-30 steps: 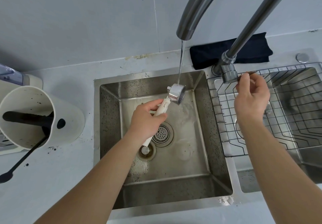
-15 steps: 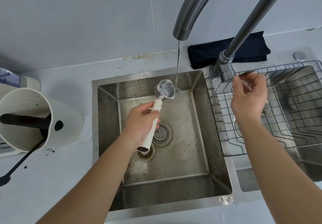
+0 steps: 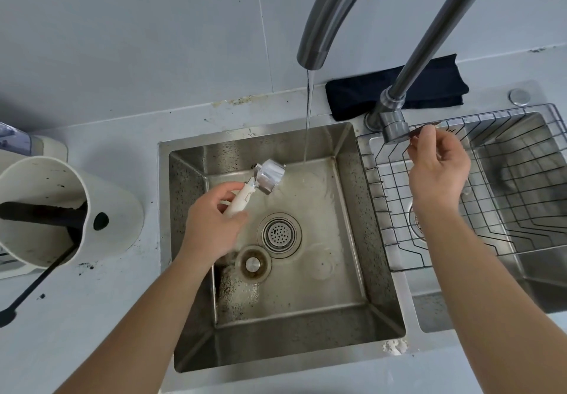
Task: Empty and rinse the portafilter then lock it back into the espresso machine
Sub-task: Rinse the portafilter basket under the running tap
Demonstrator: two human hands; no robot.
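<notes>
My left hand [image 3: 211,225] grips the white handle of the portafilter [image 3: 267,177] over the left sink basin [image 3: 190,240]. Its shiny metal basket head is tipped on its side, to the left of the water stream [image 3: 308,117] and out of it. Water runs from the curved faucet spout [image 3: 310,59] onto the basin floor. My right hand [image 3: 437,172] pinches the thin faucet lever [image 3: 422,131] beside the tap's base.
A white knock-box tub [image 3: 46,209] with a black bar stands on the counter at left, coffee grounds scattered around it. A dark folded cloth [image 3: 429,93] lies behind the tap. A wire rack [image 3: 506,178] fills the right basin. Grounds speckle the left basin around the drain [image 3: 279,234].
The portafilter has moved left out of the water stream and rolled so its basket lies sideways. My right hand stays on the lever; the water keeps running.
</notes>
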